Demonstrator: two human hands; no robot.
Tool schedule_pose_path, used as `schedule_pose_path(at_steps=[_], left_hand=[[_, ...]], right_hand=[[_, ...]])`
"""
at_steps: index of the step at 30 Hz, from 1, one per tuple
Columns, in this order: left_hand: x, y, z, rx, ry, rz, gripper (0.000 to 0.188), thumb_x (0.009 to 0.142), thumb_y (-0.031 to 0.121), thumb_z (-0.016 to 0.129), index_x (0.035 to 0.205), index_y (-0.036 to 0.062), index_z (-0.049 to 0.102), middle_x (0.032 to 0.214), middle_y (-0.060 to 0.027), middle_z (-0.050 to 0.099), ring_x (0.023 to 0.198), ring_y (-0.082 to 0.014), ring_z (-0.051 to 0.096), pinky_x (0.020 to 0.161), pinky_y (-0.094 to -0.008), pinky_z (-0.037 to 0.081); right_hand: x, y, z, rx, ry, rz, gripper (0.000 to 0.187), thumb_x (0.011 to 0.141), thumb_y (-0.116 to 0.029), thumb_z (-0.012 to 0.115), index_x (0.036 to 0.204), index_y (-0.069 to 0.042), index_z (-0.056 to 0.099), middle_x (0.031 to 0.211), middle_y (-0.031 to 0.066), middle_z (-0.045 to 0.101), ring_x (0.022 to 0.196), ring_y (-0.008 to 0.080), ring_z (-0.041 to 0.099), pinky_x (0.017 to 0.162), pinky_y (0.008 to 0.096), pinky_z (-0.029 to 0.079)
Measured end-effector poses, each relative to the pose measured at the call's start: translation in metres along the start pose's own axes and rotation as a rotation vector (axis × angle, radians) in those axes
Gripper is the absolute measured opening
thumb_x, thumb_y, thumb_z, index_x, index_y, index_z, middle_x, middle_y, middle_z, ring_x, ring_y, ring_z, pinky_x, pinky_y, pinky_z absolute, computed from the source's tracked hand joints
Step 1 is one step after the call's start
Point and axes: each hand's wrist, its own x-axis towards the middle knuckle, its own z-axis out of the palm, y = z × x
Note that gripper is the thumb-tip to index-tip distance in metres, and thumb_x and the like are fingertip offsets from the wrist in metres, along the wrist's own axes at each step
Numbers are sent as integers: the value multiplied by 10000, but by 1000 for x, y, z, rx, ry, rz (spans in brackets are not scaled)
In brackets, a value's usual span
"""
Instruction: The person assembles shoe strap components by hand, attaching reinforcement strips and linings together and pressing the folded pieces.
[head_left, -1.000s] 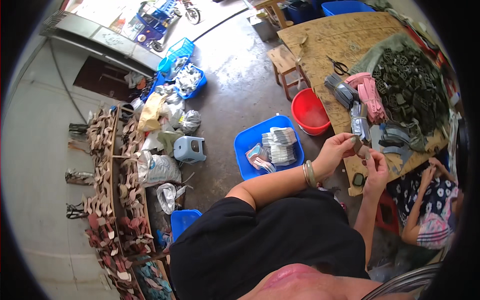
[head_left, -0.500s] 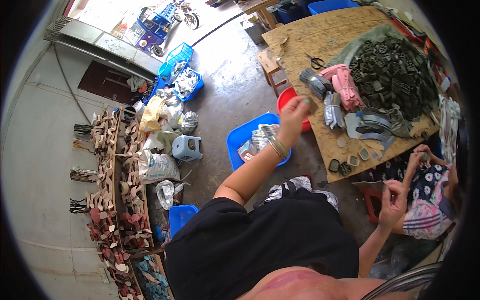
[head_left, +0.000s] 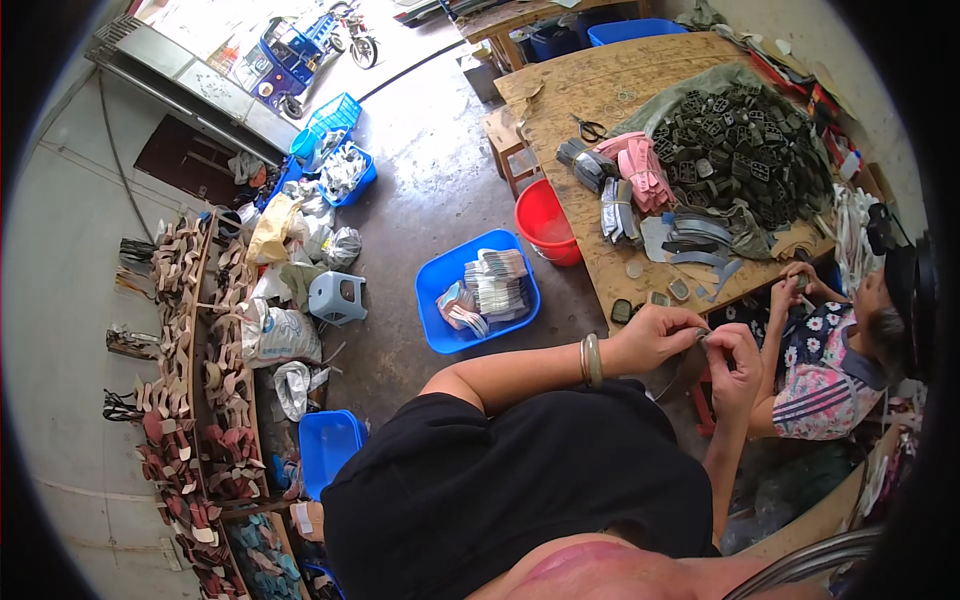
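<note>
In front of my chest, both hands meet at the fingertips, beside the table's near corner. My left hand (head_left: 648, 338), with bangles at its wrist, pinches a small dark piece (head_left: 702, 338); its kind is mostly hidden by the fingers. Closed against it, my right hand (head_left: 735, 362) pinches a thin strip (head_left: 677, 380), which appears to hang down below the fingers. On the wooden table (head_left: 560, 90) lies a large heap of dark green buckle-like pieces (head_left: 745, 150) on a green cloth. Pink strips (head_left: 640, 165), grey bundled strips (head_left: 618, 212) and loose grey curved strips (head_left: 698, 232) lie in front of it.
A blue basin (head_left: 430, 290) with stacked pieces and a red bucket (head_left: 545, 215) stand on the floor. At right sits another person (head_left: 830, 350), hands at a small piece. Left are a grey stool (head_left: 337, 298), bags (head_left: 275, 335) and loaded shelves (head_left: 205, 350). Scissors (head_left: 590, 128) lie on the table.
My left hand has come down from the table's edge, bringing its small dark piece to my right hand. The right has moved left and up a little, and the two now touch.
</note>
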Motion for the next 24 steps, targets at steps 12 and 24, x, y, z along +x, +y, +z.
schedule_pose_path(at_steps=[12, 24], left_hand=[[-13, 12, 4, 95, -19, 113, 186, 920, 118, 547, 1003, -11, 654, 787, -38, 660, 731, -51, 566, 667, -234, 473], [-17, 2, 9, -125, 61, -32, 186, 933, 164, 580, 918, -11, 641, 808, 34, 613, 745, -29, 535, 664, -213, 458]], right_hand=[[-10, 3, -8, 141, -54, 198, 185, 795, 100, 589, 917, -35, 555, 780, -23, 520, 668, 39, 469, 611, 165, 383], [-19, 14, -2, 286, -67, 160, 386, 775, -41, 683, 1120, -31, 510, 1037, 33, 541, 889, 98, 536, 760, 215, 423]])
